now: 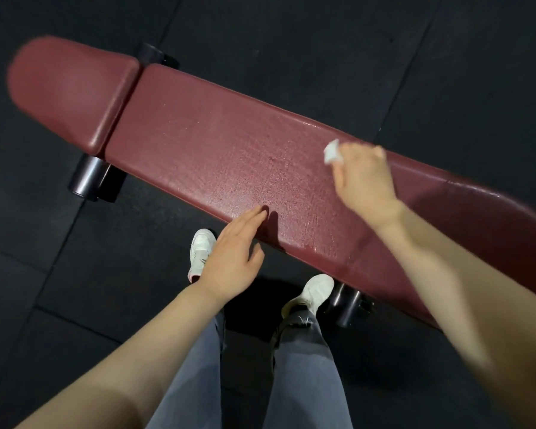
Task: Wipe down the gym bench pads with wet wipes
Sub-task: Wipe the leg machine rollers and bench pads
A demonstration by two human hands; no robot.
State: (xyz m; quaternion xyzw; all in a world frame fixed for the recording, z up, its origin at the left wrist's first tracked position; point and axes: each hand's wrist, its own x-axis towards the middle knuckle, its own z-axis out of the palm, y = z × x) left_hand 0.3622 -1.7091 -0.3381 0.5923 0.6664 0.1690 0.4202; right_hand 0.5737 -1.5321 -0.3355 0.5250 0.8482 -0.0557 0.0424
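The right hand (364,178) pinches a small bunched white wet wipe (332,152) in its fingertips, the wipe poking out past them over the far right part of the long maroon back pad (214,140). The left hand (232,258) lies flat and empty, fingers spread on the pad's near edge. The shorter seat pad (72,85) sits to the left.

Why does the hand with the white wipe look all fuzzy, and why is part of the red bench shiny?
In the head view, the right hand holding the wipe is smeared by motion blur; the left hand looks sharper and casts a small shadow; the long pad shows glare near the right hand; the wide lens bends the bench.
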